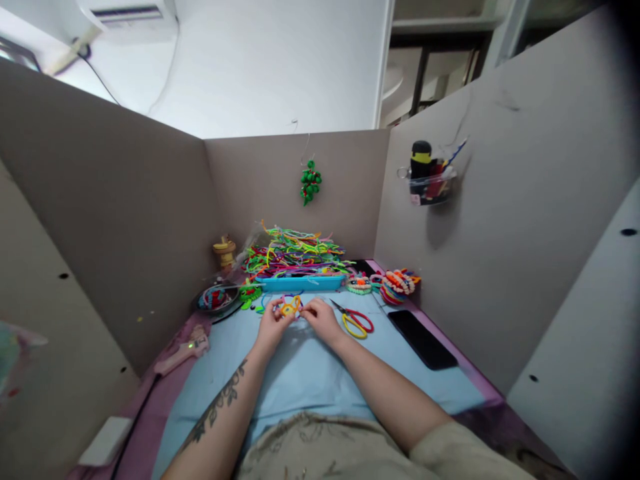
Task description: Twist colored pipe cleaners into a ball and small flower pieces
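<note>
Over the blue cloth, my left hand (pixel 273 327) pinches a small piece of looped cord (pixel 290 306), mostly yellow-orange with some purple and blue strands. My right hand (pixel 321 319) has its fingertips closed at the right edge of the same piece; the exact grip is too small to make out. Just right of that hand lie scissors (pixel 356 322) with one red and one yellow handle, blades pointing away to the left. Beyond both hands is a blue tray (pixel 303 283) heaped with many-coloured cords (pixel 300 252).
A black phone (pixel 423 339) lies at the right. Colourful woven pieces (pixel 397 287) sit behind it. On the left are a dark dish (pixel 217 299) and a pink glue gun (pixel 183 352) with a cable. Grey panels (pixel 300 193) enclose three sides, one holding a hanging cup (pixel 433 190).
</note>
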A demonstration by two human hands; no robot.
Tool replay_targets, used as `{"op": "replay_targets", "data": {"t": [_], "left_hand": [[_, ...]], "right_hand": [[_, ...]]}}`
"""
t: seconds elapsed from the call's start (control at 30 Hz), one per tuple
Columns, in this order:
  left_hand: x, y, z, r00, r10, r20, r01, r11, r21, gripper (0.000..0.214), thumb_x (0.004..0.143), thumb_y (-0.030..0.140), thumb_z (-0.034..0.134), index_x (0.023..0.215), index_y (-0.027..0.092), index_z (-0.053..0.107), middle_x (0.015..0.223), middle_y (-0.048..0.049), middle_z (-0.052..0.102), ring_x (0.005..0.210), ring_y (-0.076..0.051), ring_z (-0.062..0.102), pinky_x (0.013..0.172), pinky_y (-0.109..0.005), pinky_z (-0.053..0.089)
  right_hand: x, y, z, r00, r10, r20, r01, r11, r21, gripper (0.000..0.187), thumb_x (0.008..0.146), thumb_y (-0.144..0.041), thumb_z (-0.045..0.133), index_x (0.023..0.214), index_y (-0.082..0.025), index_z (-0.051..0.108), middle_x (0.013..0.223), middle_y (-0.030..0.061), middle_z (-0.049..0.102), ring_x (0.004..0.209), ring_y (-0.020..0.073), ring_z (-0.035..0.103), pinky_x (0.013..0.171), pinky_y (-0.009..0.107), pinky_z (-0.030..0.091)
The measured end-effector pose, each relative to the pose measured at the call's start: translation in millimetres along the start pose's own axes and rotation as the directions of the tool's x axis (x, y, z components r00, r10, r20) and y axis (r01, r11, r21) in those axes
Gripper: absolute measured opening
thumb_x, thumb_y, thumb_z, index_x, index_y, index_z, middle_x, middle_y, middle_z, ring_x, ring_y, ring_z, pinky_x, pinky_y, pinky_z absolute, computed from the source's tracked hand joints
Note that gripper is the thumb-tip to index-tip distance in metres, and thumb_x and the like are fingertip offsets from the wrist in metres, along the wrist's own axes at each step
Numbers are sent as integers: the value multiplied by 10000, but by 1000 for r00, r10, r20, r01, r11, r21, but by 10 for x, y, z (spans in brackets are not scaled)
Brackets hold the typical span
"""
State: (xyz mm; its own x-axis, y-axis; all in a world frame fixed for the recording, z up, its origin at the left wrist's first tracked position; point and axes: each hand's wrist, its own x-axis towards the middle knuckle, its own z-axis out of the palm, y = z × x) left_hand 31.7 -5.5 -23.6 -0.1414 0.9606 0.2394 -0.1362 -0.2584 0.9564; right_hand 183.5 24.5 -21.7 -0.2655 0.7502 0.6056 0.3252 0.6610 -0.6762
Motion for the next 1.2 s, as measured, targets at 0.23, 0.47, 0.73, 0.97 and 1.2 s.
{"op": "replay_targets", "data": {"t": [0.23,0.47,0.73,0.97,1.2], "left_hand": [[13,-2,-20,999,30,-44,-31,1000,-1,565,583,334,712,1033,161,418,771,-45,657,700,-173,636,659,-287,474],[37,-4,-62,977,44,-206,-37,999,37,521,580,325,714,981,170,419,767,-35,646,653,-155,630,650,-290,481],[37,-29,-52,990,36,-138,-29,998,54,528,572,320,720,981,169,423,756,-40,654,690,-172,639,670,-294,475],[9,-59,-10,996,71,-55,-64,990,129,519,560,330,729,970,162,459,692,-5,621,610,-138,605,578,-242,459],[-28,-31,14,998,61,4,-61,986,158,490,529,328,742,913,160,490,627,21,582,535,-110,558,491,-201,414]], "right_hand": [[-36,-150,-23,979,-98,177,66,982,176,111,757,-212,542,716,-203,644,737,4,582,728,129,531,698,247,413],[-20,-202,-118,969,17,245,-97,943,318,202,751,-352,553,704,-173,633,727,19,596,667,127,538,626,233,420],[-6,-48,-100,883,-22,469,-207,878,431,466,811,-519,381,652,-149,616,676,27,600,626,115,534,630,235,427],[-3,-35,-5,997,73,-32,-66,984,165,174,741,-331,542,705,-168,591,685,9,562,641,125,501,595,228,406],[-15,-46,37,993,15,-118,-7,998,70,67,708,-231,538,672,-180,562,679,-2,542,653,131,493,624,245,398]]}}
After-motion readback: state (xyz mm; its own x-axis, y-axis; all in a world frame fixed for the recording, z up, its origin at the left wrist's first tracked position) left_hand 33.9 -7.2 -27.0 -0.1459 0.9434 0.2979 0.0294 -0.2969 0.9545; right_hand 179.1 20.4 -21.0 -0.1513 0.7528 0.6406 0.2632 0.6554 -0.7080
